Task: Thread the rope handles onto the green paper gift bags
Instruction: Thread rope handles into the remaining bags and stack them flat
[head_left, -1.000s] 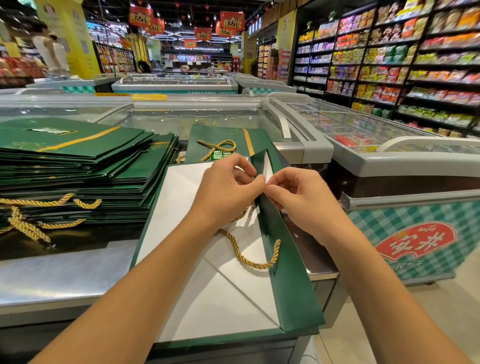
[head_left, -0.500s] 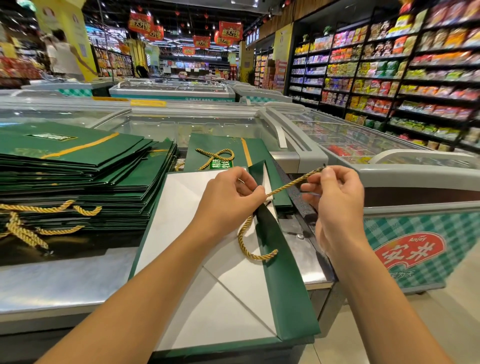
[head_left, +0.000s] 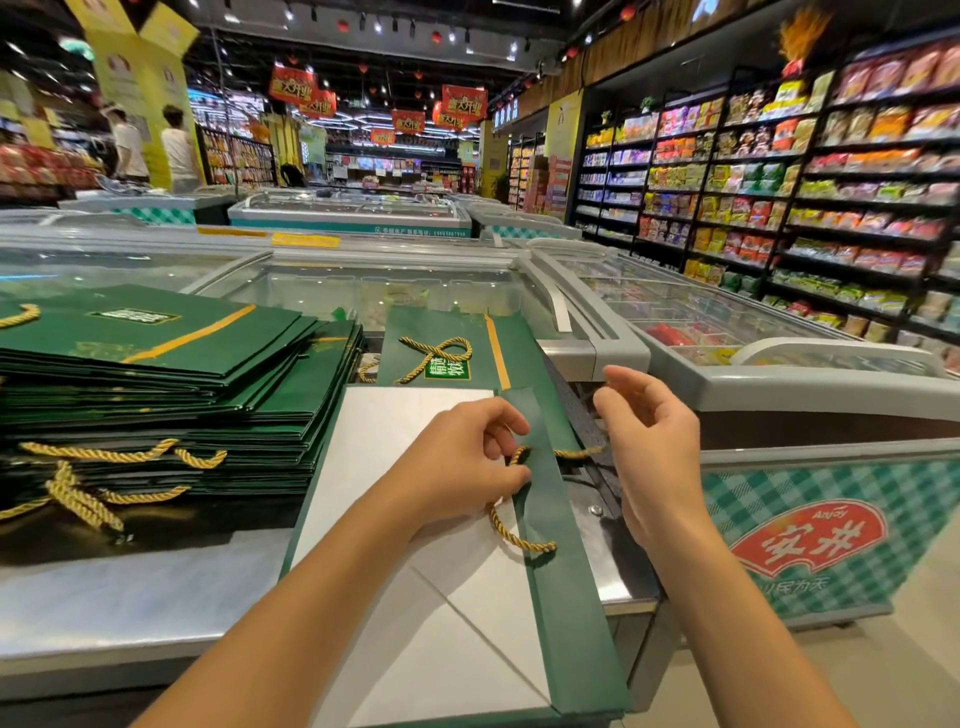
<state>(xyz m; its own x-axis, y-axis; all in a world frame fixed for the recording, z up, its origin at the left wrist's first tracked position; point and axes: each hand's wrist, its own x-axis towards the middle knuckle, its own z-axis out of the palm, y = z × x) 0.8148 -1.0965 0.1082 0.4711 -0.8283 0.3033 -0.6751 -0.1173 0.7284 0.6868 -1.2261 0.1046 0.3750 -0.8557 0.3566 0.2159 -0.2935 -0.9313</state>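
Observation:
A flat green paper bag lies open in front of me, its white inside facing up and its green top band raised on the right. A gold rope handle runs through the band, one end poking out on the right side. My left hand pinches the rope at the band's hole. My right hand hovers just right of the band with loosely curled fingers, holding nothing. Another green bag with a gold rope on it lies just beyond.
A tall stack of flat green bags with gold ropes hanging out fills the left. Everything rests on a steel freezer top. Glass-lidded freezers stand behind and right. Stocked shelves line the aisle on the right.
My right hand has let go of the rope end it was pulling and now hovers with nothing in it. The rope is slack, most of it back at the band. The view tilted up slightly.

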